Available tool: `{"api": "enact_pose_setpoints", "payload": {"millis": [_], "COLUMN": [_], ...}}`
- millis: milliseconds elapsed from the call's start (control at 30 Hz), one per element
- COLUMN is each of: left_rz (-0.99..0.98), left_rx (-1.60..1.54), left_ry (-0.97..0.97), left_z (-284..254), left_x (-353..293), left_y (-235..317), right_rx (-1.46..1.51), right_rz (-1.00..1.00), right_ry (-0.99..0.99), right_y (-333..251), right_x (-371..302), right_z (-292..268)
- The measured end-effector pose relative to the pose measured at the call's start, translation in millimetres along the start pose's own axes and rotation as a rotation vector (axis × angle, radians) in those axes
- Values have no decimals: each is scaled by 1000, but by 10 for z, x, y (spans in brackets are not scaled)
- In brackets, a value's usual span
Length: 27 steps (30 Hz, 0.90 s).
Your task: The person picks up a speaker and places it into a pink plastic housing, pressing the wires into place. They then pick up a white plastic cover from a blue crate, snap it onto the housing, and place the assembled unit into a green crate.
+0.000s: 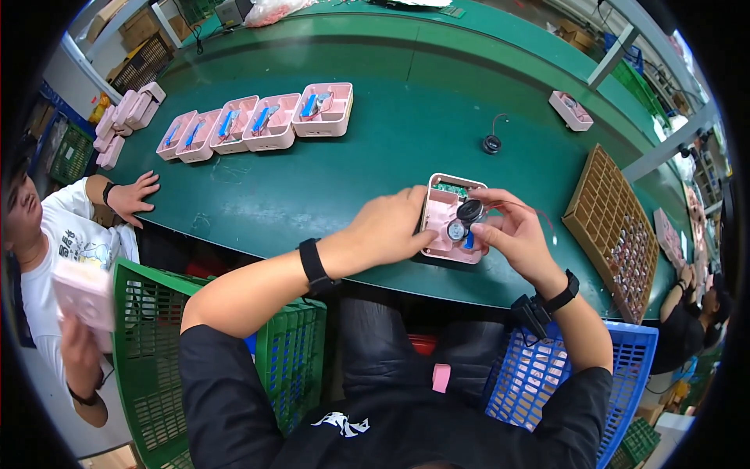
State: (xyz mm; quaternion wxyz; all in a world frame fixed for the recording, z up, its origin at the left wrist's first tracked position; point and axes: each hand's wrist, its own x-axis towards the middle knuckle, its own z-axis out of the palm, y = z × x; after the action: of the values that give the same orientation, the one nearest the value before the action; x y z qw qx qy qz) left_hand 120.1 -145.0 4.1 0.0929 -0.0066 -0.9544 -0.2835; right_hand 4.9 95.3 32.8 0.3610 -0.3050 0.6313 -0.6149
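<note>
A pink plastic housing (447,248) lies open side up on the green bench in front of me. My left hand (394,227) grips its left wall, thumb over the near edge. Inside are a green circuit board (451,190) at the far end and a blue part (469,241) near the right wall. With its fingers closed, my right hand (512,234) holds a small black round speaker (470,210) over the housing. Next to it is a second round part with a silvery face (457,230). Thin red wires trail to the right of my right hand.
Several pink housings with blue parts (269,121) stand in a row at the far left. Another speaker (491,144) lies beyond my right hand. A divided cardboard tray (605,203) is at right. Green (293,344) and blue crates (625,344) flank my legs. A co-worker's hand (134,197) rests on the bench.
</note>
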Motion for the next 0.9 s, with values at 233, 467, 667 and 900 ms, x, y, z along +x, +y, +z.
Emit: {"api": "enact_pose_setpoints", "payload": {"millis": [233, 467, 667, 900], "left_rz": [319, 523, 682, 609], "left_rx": [9, -133, -325, -165], "left_ry": [-161, 52, 44, 122], "left_z": [-44, -289, -379, -322], "left_x": [76, 158, 73, 23], "left_y": [-279, -60, 85, 142], "right_rx": [128, 20, 81, 75], "right_rz": [-27, 9, 2, -1], "right_ry": [-75, 1, 89, 154], "right_y": [72, 133, 121, 112], "right_x": [4, -20, -17, -15], "right_z": [77, 158, 328, 429]}}
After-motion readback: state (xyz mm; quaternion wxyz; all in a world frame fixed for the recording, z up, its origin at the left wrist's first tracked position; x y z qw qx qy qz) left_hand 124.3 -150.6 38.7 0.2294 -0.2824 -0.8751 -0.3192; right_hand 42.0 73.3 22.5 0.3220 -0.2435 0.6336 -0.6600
